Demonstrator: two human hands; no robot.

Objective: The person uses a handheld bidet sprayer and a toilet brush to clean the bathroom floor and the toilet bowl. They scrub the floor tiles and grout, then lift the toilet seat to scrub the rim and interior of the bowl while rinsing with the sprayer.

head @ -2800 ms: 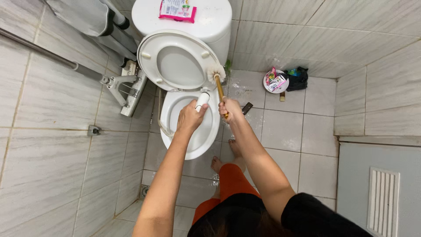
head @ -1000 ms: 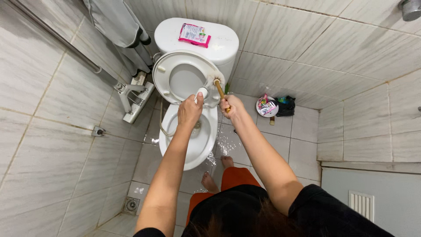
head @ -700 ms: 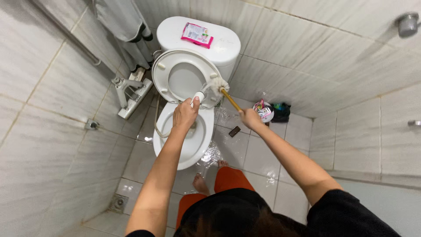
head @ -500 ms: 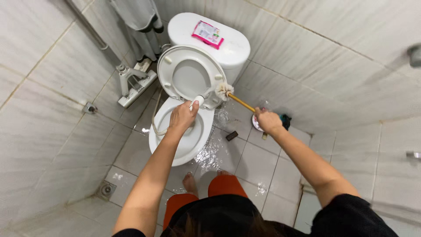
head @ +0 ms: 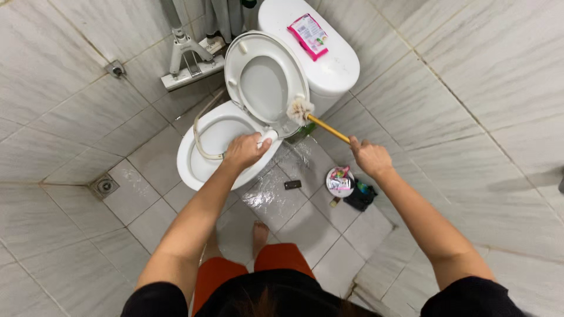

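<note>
A white toilet bowl [head: 202,171] stands against the tiled wall with its seat and lid [head: 265,82] raised. My left hand [head: 244,151] grips a white spray nozzle [head: 266,138] over the bowl's rim; its pale hose [head: 202,149] curves across the bowl. My right hand [head: 369,157] holds the yellow handle of a toilet brush [head: 301,110], whose bristle head sits to the right of the raised seat, outside the bowl.
A pink packet [head: 311,35] lies on the white cistern [head: 329,56]. A round container [head: 339,181], a black bag [head: 359,196] and a small dark object [head: 292,184] sit on the wet floor tiles. A floor drain [head: 104,186] is at left. My bare feet [head: 259,235] stand below.
My right hand has swung the brush out of the bowl and away to the right. My left hand stays on the nozzle at the bowl's rim. The view has shifted.
</note>
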